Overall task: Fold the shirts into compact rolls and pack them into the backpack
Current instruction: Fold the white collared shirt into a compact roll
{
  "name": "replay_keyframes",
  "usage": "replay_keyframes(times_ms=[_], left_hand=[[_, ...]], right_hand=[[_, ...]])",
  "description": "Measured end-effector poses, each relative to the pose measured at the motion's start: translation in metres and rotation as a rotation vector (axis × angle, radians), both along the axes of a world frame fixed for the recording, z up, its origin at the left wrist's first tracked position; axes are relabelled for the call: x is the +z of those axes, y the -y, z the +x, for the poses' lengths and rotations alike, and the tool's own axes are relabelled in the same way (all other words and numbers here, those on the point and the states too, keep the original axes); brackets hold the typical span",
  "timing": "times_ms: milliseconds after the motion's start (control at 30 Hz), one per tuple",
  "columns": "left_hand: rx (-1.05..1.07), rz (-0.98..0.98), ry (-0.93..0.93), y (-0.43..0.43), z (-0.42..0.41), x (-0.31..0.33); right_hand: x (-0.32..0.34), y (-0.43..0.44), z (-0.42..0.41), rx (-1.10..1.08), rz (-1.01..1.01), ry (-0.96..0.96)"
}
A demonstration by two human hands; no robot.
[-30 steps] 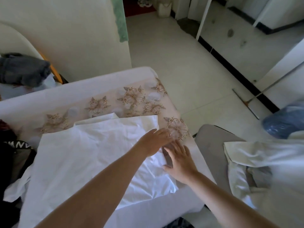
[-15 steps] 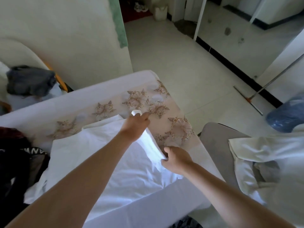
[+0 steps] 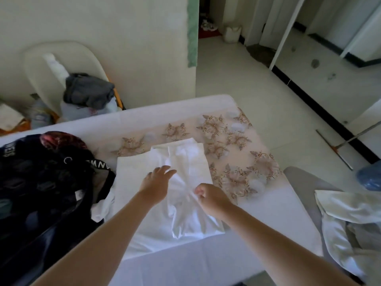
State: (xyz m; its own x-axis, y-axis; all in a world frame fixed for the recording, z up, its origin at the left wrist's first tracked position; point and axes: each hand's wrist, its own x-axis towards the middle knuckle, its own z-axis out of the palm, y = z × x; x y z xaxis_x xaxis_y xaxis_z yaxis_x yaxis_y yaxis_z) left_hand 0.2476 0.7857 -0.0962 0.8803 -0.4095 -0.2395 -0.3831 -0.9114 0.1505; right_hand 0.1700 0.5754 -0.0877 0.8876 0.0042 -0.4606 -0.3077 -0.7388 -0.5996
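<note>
On the bench (image 3: pixel 268 213), right of the backpack (image 3: pixel 41 182): side fold

White shirt (image 3: pixel 185 162) lies flat, its right panel laid over the middle. My left hand (image 3: pixel 157 180) rests open, fingers spread on the cloth. My right hand (image 3: pixel 210 198) pinches a bunched fold. Judgement: draw that fold taut and smooth the puckers before rolling. Long axis runs near-to-far; I cannot tell which end is the collar.

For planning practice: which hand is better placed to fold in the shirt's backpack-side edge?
Probably left: left hand open, nearer that edge of the shirt; right hand pinches its folded side.
</note>
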Motion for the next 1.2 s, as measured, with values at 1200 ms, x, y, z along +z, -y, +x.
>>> replay_keyframes(times_ms=[1200], left_hand=[[0.785,-0.239,0.11,-0.032,-0.148,-0.025]], right_hand=[[-0.019,-0.052,0.0,0.838,-0.172,0.289]])
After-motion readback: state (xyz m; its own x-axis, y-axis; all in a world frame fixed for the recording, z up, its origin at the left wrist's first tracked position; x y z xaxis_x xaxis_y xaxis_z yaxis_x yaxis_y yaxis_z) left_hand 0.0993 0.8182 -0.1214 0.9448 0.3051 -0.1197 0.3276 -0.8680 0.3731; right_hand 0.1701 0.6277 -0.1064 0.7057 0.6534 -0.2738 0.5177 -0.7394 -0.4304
